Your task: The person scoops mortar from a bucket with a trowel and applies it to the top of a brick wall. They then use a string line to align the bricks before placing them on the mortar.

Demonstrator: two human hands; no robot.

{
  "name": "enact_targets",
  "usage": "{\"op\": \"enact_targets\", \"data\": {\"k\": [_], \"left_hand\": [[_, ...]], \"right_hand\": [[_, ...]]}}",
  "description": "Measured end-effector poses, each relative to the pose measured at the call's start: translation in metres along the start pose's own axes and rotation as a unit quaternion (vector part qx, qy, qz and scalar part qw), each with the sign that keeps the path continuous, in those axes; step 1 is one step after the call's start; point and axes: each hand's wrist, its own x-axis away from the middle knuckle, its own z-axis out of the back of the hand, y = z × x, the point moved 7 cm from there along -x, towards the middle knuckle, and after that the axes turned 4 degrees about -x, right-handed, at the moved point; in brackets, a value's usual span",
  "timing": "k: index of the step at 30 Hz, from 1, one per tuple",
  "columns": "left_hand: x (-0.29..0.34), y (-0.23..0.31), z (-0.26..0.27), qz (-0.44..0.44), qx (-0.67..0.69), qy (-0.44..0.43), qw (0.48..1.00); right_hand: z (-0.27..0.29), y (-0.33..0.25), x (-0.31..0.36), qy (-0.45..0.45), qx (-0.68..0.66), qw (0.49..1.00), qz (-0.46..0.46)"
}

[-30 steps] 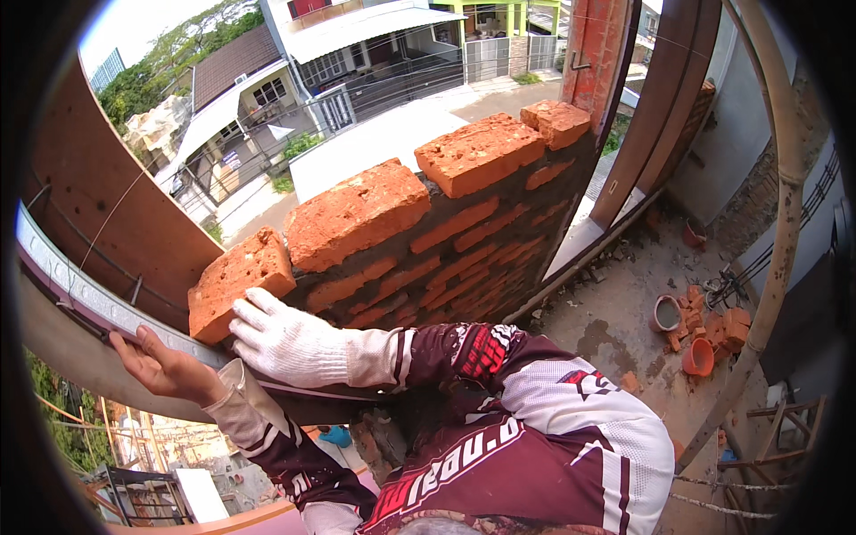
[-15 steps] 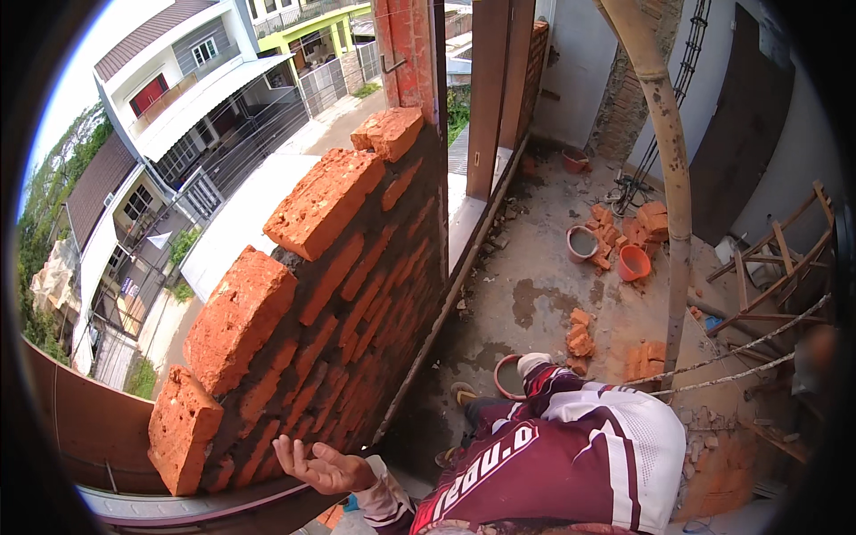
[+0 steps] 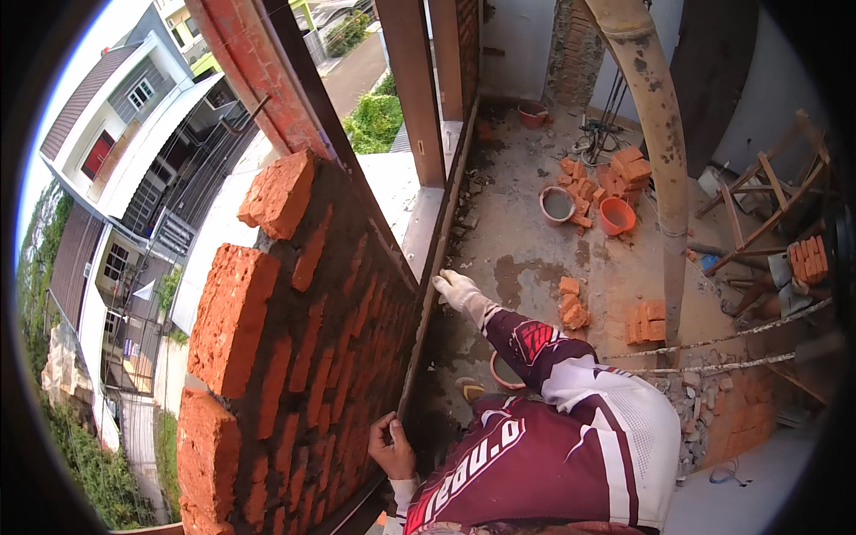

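My bare left hand is beside the lower part of the brick wall, its fingers curled in with nothing visible in them. My right hand, in a pale glove, reaches out over the floor to the right of the wall. Its fingers look stretched and hold nothing. Rough orange bricks top the wall in steps, among them an upper brick and a larger one, with grey mortar between the courses. Below my right arm, a bucket is mostly hidden by my sleeve.
A grey-filled bucket and an orange bucket stand by piled bricks. A bamboo pole rises at the right, near ropes and a wooden frame. Left of the wall lies a drop to the street.
My right hand has swung from near the bucket out toward the wall's base. My left hand has turned from open palm-up to curled, moving right. The view has shifted.
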Motion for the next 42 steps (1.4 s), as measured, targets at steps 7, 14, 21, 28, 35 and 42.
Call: {"op": "enact_targets", "data": {"k": [7,14,21,28,35,42], "left_hand": [[-0.034,0.039,-0.008,-0.024,0.015,-0.059,0.998],[-0.031,0.026,-0.003,-0.057,0.025,-0.12,0.991],[-0.035,-0.024,0.02,-0.01,0.08,-0.16,0.984],[-0.052,-0.048,0.049,0.014,0.065,-0.256,0.964],[-0.056,0.017,0.008,0.084,0.231,-0.487,0.838],[-0.024,0.187,0.028,-0.172,0.398,-0.73,0.528]], "right_hand": [[0.056,-0.242,-0.097,0.211,-0.304,0.905,0.21],[0.042,-0.281,-0.087,0.108,-0.264,0.927,0.244],[-0.001,-0.032,0.036,0.041,0.024,0.998,0.038],[-0.001,0.254,0.347,-0.337,0.377,0.788,-0.351],[-0.009,0.257,0.435,-0.264,0.326,0.808,-0.414],[-0.037,0.156,0.323,-0.132,0.231,0.931,-0.25]]}}
